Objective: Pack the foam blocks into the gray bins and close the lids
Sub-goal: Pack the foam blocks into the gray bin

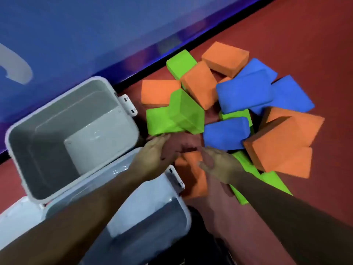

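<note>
Foam blocks (225,104) lie heaped just beyond both hands' straight, empty fingers (162,138) — packing looks barely begun — so next comes gripping one and carrying it left to the open gray bin (23,131).

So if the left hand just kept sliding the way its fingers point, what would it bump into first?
Most likely the flat green block. The left hand lies open, and its fingertips point up and to the right, at that block's near edge. They look very close to it, perhaps already touching, but motion blur hides any gap.
</note>
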The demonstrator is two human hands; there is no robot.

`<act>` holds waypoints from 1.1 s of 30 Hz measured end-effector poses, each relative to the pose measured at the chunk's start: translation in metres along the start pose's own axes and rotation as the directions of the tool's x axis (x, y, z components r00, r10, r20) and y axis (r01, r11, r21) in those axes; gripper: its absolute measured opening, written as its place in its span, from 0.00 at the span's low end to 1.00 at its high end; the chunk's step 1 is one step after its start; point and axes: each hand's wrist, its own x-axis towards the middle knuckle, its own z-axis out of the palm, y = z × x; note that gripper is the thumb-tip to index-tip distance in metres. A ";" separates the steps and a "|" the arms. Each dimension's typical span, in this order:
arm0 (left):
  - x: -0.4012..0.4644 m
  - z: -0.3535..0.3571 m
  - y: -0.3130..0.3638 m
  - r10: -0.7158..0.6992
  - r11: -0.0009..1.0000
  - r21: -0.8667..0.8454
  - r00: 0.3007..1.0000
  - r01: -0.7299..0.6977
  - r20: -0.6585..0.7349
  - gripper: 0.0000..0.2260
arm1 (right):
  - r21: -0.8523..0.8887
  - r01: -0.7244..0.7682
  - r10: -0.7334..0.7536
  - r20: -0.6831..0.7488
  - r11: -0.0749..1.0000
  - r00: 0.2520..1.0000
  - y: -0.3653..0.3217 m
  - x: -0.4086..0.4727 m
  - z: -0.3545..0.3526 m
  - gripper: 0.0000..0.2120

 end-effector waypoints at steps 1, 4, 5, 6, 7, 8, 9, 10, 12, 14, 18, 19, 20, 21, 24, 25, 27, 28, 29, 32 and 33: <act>0.014 0.017 -0.008 0.002 0.998 -0.058 1.000 -0.002 -0.002 0.36 | 0.007 0.002 -0.002 -0.004 1.000 1.000 0.009 0.012 0.012 0.37; 0.057 0.049 -0.022 -0.090 0.985 -0.140 0.995 0.096 0.048 0.38 | 0.003 -0.036 0.036 0.018 0.999 0.999 0.031 0.052 0.046 0.37; 0.074 0.061 -0.028 -0.118 0.976 -0.182 0.992 0.123 0.039 0.39 | 0.010 -0.041 0.041 0.015 0.999 0.999 0.039 0.068 0.060 0.36; 0.088 0.070 -0.031 -0.158 0.961 -0.226 0.987 0.161 0.029 0.40 | 0.012 -0.053 0.053 0.019 0.999 0.998 0.042 0.081 0.073 0.36; 0.104 0.079 -0.038 -0.185 0.943 -0.283 0.983 0.177 -0.002 0.41 | 0.011 -0.057 0.057 0.016 0.998 0.998 0.047 0.095 0.086 0.36; 0.119 0.085 -0.044 -0.218 0.922 -0.334 0.976 0.197 -0.024 0.42 | 0.011 -0.061 0.061 0.022 0.998 0.998 0.051 0.108 0.095 0.36; 0.134 0.091 -0.050 -0.262 0.893 -0.389 0.964 0.226 -0.042 0.44 | 0.016 -0.064 0.064 0.028 0.998 0.998 0.055 0.122 0.107 0.35; 0.148 0.094 -0.056 -0.313 0.866 -0.428 0.948 0.261 -0.055 0.45 | 0.023 -0.070 0.069 0.038 0.997 0.997 0.058 0.133 0.116 0.35; 0.174 0.098 -0.063 -0.393 0.814 -0.496 0.915 0.301 -0.090 0.48 | 0.023 -0.061 0.060 0.038 0.998 0.997 0.064 0.158 0.133 0.33; 0.195 0.103 -0.068 -0.450 0.757 -0.575 0.886 0.311 -0.114 0.49 | 0.057 -0.049 0.047 0.033 0.997 0.998 0.071 0.178 0.146 0.32; 0.220 0.113 -0.073 -0.518 0.680 -0.658 0.847 0.323 -0.120 0.50 | 0.042 -0.060 0.057 0.061 0.997 0.996 0.078 0.193 0.167 0.31; 0.222 0.113 -0.074 -0.520 0.655 -0.686 0.848 0.315 -0.107 0.52 | 0.021 -0.065 0.063 0.061 0.998 0.996 0.079 0.194 0.171 0.31; 0.225 0.111 -0.075 -0.517 0.626 -0.719 0.851 0.301 -0.093 0.54 | 0.014 -0.071 0.070 0.057 0.997 0.996 0.079 0.194 0.172 0.31; 0.227 0.109 -0.075 -0.510 0.594 -0.752 0.857 0.286 -0.076 0.55 | 0.015 -0.076 0.075 0.049 0.997 0.996 0.080 0.194 0.172 0.31; 0.234 0.105 -0.071 -0.473 0.538 -0.809 0.879 0.238 -0.056 0.42 | 0.013 -0.106 0.104 0.080 0.994 0.991 0.083 0.195 0.167 0.29; 0.233 0.104 -0.070 -0.459 0.539 -0.814 0.886 0.217 -0.068 0.34 | 0.021 -0.121 0.118 0.110 0.992 0.987 0.084 0.194 0.163 0.29; 0.224 0.104 -0.065 -0.442 0.541 -0.822 0.891 0.175 -0.102 0.27 | 0.063 -0.145 0.133 0.165 0.987 0.977 0.083 0.190 0.156 0.29; 0.218 0.104 -0.064 -0.434 0.539 -0.827 0.894 0.159 -0.111 0.26 | 0.075 -0.149 0.134 0.179 0.986 0.975 0.082 0.187 0.151 0.29; 0.211 0.103 -0.063 -0.424 0.534 -0.834 0.898 0.142 -0.119 0.24 | 0.076 -0.148 0.132 0.186 0.986 0.974 0.082 0.184 0.146 0.29; 0.188 0.088 -0.060 -0.407 0.522 -0.846 0.904 0.110 -0.133 0.18 | 0.120 -0.142 0.121 0.165 0.983 0.979 0.078 0.170 0.129 0.29; 0.180 0.081 -0.057 -0.405 0.517 -0.850 0.903 0.100 -0.140 0.17 | 0.135 -0.141 0.121 0.144 0.981 0.982 0.077 0.163 0.122 0.29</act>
